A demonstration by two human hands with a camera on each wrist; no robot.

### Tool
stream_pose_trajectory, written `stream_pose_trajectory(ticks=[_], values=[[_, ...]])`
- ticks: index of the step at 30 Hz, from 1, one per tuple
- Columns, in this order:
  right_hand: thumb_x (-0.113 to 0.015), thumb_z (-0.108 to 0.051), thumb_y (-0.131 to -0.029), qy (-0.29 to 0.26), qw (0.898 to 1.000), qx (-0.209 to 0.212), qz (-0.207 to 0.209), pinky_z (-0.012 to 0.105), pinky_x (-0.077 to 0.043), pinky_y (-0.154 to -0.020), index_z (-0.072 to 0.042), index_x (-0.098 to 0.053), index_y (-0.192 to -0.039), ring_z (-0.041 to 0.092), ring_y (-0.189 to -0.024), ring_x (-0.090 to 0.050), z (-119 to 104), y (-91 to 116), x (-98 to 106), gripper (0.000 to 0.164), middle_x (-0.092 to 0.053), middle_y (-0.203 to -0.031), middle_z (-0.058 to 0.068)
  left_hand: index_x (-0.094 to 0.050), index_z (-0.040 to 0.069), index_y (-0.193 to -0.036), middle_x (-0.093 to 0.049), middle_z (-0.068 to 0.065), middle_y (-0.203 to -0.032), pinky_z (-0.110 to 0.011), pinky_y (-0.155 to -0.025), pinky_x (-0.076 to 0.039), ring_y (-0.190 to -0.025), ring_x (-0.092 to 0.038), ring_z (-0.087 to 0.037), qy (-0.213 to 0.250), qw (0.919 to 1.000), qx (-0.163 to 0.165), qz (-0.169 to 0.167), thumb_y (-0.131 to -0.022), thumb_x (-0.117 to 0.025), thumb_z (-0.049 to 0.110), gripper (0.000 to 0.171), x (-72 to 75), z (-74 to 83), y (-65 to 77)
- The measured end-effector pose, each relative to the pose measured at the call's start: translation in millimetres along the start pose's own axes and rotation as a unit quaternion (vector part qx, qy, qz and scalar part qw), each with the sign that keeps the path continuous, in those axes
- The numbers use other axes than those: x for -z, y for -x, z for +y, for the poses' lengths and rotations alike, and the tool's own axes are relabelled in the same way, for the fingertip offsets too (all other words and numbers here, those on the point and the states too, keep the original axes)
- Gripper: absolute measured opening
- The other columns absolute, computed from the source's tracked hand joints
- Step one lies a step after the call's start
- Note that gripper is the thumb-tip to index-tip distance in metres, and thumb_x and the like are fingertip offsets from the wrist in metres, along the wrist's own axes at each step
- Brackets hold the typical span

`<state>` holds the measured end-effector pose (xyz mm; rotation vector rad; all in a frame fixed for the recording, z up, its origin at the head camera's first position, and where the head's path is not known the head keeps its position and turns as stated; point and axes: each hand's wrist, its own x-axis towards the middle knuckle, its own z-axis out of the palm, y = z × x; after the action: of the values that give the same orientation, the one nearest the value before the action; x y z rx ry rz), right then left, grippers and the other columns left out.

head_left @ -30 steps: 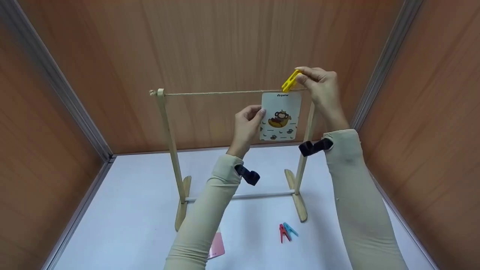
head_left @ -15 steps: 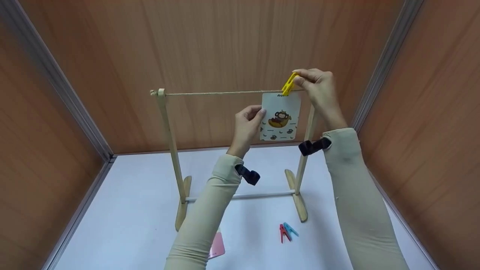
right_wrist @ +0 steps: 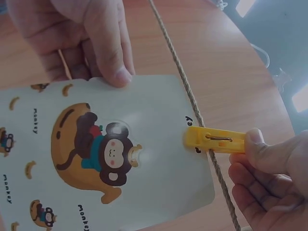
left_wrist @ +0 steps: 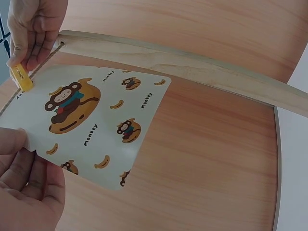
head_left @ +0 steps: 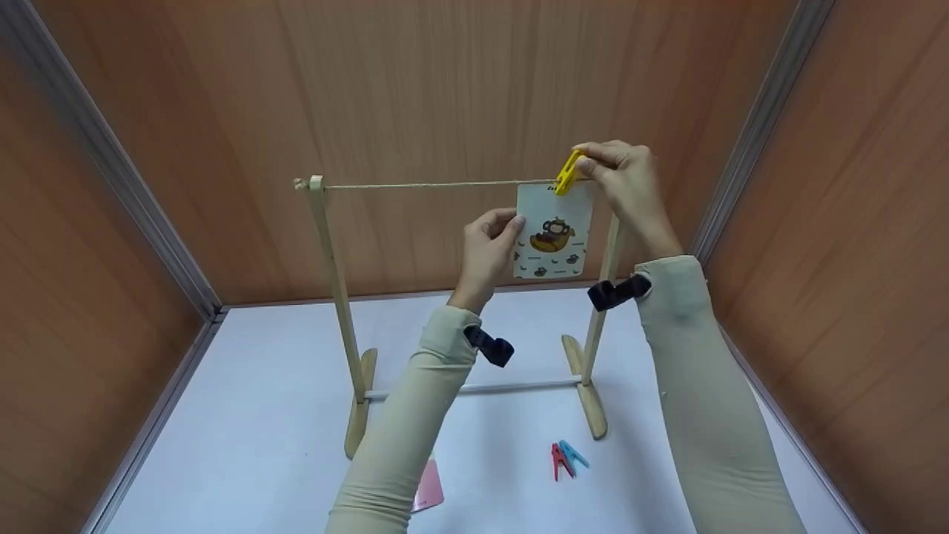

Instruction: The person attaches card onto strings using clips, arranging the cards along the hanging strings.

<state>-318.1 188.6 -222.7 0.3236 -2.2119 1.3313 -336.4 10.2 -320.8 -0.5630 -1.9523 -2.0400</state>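
A white monkey card (head_left: pixel 550 245) hangs upright against the string (head_left: pixel 437 185). Its left edge is pinched between the thumb and fingers of my left hand (head_left: pixel 489 248). My right hand (head_left: pixel 629 185) pinches the tail end of a yellow clothespin (head_left: pixel 567 175). In the right wrist view, the clothespin (right_wrist: pixel 216 139) lies across the string and over the card's top edge, covering part of the printed word. The left wrist view shows the card's (left_wrist: pixel 91 110) bananas and monkeys, with the left thumb on its corner.
A wooden frame post (head_left: pixel 335 289) and another post (head_left: pixel 604 297) carry the string. On the white table (head_left: pixel 259 415) lie a red clothespin (head_left: pixel 561 461), a blue clothespin (head_left: pixel 573 453) and a pink card (head_left: pixel 429 486) partly behind the left sleeve. Wood panels enclose the back and sides.
My right hand has brought the yellow clothespin down and slightly left, from the string onto the card's top edge. My left hand and the card have stayed in place.
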Motion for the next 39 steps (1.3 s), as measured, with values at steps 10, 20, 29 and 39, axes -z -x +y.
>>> stream_pose_trajectory(ticks=[10, 20, 29, 39], values=[[-0.061, -0.009, -0.093, 0.014, 1.0, -0.019, -0.01, 0.021, -0.052, -0.086, 0.0, -0.069, -0.113, 0.017, -0.098, -0.06, 0.9, 2.0, -0.4, 0.024, -0.065, -0.11, 0.013, -0.064, -0.001, -0.114, -0.068, -0.017, -0.107, -0.028, -0.08, -0.053, -0.092, -0.065, -0.019, 0.003, 1.0, 0.0, -0.004, -0.097, -0.056, 0.013, 0.023, -1.3, -1.5, 1.4], [-0.061, -0.009, -0.092, 0.042, 0.999, -0.008, -0.018, 0.026, -0.052, -0.09, -0.002, -0.069, -0.114, 0.021, -0.1, -0.06, 3.4, 3.8, -1.4, 0.025, -0.065, -0.112, 0.015, -0.064, 0.0, -0.114, -0.069, -0.015, -0.108, -0.03, -0.081, -0.054, -0.093, -0.065, -0.02, 0.001, 0.9998, 0.019, -0.001, -0.097, -0.057, 0.014, 0.023, -3.3, -2.4, 2.2], [-0.06, -0.01, -0.093, 0.073, 0.996, 0.025, -0.047, 0.029, -0.053, -0.088, 0.0, -0.066, -0.119, 0.024, -0.104, -0.062, 6.1, 6.6, -2.0, 0.028, -0.064, -0.118, 0.016, -0.064, -0.001, -0.112, -0.069, -0.016, -0.108, -0.03, -0.081, -0.053, -0.093, -0.066, -0.019, 0.002, 0.9999, 0.012, -0.004, -0.097, -0.056, 0.012, 0.022, -1.8, -6.0, 3.6], [-0.058, -0.013, -0.095, 0.12, 0.99, 0.021, -0.074, 0.036, -0.05, -0.093, -0.004, -0.062, -0.126, 0.026, -0.105, -0.062, 3.2, 7.0, -0.3, 0.032, -0.061, -0.122, 0.015, -0.064, 0.001, -0.114, -0.069, -0.015, -0.109, -0.03, -0.082, -0.052, -0.095, -0.066, -0.02, 0.005, 0.9996, 0.027, -0.006, -0.098, -0.056, 0.014, 0.022, -1.6, -4.3, 5.5]])
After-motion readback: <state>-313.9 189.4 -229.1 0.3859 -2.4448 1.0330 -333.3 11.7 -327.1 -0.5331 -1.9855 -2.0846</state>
